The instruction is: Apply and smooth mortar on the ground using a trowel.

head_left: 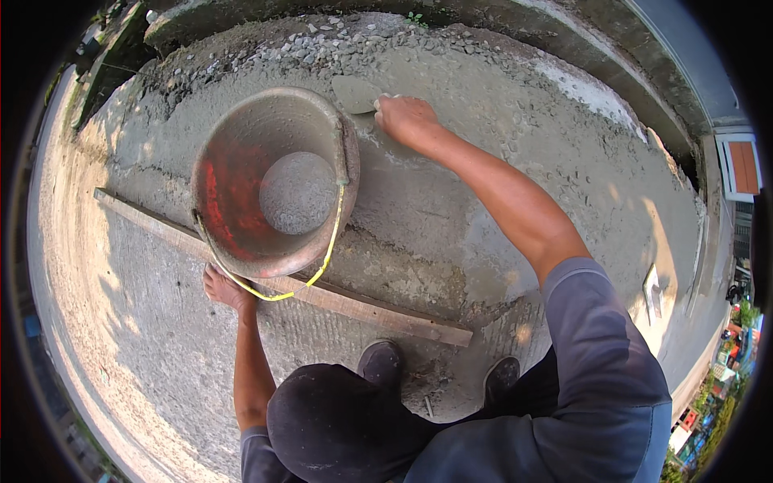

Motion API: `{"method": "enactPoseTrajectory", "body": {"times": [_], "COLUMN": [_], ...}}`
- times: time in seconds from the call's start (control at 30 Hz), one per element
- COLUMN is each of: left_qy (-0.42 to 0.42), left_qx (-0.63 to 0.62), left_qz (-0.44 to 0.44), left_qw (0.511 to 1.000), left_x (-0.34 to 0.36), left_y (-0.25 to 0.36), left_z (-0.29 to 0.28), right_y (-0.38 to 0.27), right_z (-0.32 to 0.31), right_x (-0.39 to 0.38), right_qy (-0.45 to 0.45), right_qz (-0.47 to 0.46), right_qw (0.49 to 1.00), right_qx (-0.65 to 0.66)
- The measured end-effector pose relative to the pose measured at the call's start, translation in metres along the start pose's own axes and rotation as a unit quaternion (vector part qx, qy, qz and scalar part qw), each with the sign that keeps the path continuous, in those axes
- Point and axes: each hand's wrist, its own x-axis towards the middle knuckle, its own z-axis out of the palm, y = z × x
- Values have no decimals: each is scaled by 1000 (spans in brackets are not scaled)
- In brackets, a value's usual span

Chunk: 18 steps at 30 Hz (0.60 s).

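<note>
My right hand is closed round the handle of a trowel, whose grey, mortar-coated blade lies flat against the wet cement beyond the bucket. A large bucket, reddish inside and smeared with cement, stands in front of me at left with its mouth facing up. Grey, wet-looking mix covers its bottom. The yellow-wrapped bail hangs over the near side. Below the bucket's near rim, my left hand has bent fingers beside a long wooden plank. What those fingers grip is partly hidden.
Loose gravel lines the far edge of the wet cement, below a low concrete kerb. A flat tool lies on the surface at far right. My shoes stand just behind the plank. Rough concrete extends to the left.
</note>
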Motion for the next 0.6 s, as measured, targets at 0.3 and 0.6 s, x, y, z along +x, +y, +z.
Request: {"method": "enactPoseTrajectory", "body": {"times": [0.3, 0.6], "left_qy": [6, 15], "left_qx": [-4, 7], "left_qz": [25, 37], "left_qw": [1000, 999], "left_x": [-3, 3], "left_y": [11, -10], "left_z": [4, 21], "right_y": [53, 230], "right_z": [11, -41], "right_x": [-26, -116], "right_qy": [-10, 14], "right_qz": [35, 235], "right_qw": [998, 966], "right_qx": [-56, -108]}}
